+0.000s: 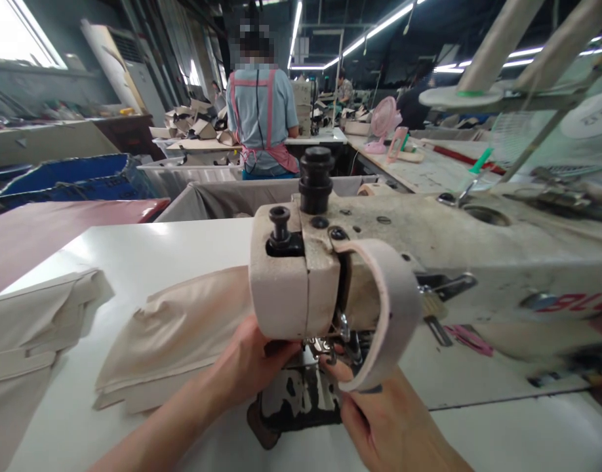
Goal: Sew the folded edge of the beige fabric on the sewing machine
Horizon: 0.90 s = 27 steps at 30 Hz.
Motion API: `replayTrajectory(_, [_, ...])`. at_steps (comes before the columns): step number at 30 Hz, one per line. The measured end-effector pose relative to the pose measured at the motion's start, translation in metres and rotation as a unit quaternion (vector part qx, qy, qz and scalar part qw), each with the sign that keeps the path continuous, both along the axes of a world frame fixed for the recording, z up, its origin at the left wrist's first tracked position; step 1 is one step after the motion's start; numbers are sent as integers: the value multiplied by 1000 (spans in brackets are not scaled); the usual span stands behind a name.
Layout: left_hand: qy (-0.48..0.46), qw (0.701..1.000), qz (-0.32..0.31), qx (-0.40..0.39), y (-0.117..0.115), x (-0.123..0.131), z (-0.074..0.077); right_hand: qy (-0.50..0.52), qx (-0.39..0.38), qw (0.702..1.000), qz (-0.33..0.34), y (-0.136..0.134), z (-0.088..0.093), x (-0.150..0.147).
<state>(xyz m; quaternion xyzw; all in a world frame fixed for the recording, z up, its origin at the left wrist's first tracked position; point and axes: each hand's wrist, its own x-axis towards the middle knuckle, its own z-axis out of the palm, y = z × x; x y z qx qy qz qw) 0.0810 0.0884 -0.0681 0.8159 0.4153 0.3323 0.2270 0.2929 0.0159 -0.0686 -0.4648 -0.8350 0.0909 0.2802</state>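
Note:
A sewing machine head (281, 282) stands in front of me, its needle and presser foot (319, 346) low between my hands. My left hand (252, 360) is closed at the left of the foot, on the near end of a beige fabric piece (183, 321); its fingertips are partly hidden by the head. My right hand (380, 413) is closed at the right of the foot, index finger close to it. A pale stiff strip (399, 301) loops from the head's top down to the right thumb and index finger. Below the foot is a worn metal plate (301, 400).
More beige fabric pieces (25, 334) lie at the left on the white table (134, 246). Pink thread snips (471, 341) lie under the machine arm. Behind stand a grey-lined bin (207, 200), a blue crate (75, 180) and a person in an apron (264, 118). Thread cones (500, 46) rise at right.

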Motion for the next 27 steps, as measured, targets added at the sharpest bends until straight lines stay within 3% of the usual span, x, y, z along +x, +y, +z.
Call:
replayTrajectory(7, [7,999,-34,-13,0,-6,3,-14,11,1000,3,0,-9,3])
replayTrajectory(12, [6,999,-40,-5,-1,-4,5,15,44,999,9,-1,-8,1])
replayTrajectory(19, [-4,998,-56,-33,1,-12,14,38,27,999,-2,-2,-6,-1])
replayTrajectory(21, [-7,999,-22,-45,6,-15,20,27,24,999,-1,-1,-7,0])
replayTrajectory(24, [-21,990,130,-43,15,-8,25,9,23,1000,9,0,-8,3])
replayTrajectory(27, [-21,965,256,-40,23,13,19,2,32,999,10,1,-9,4])
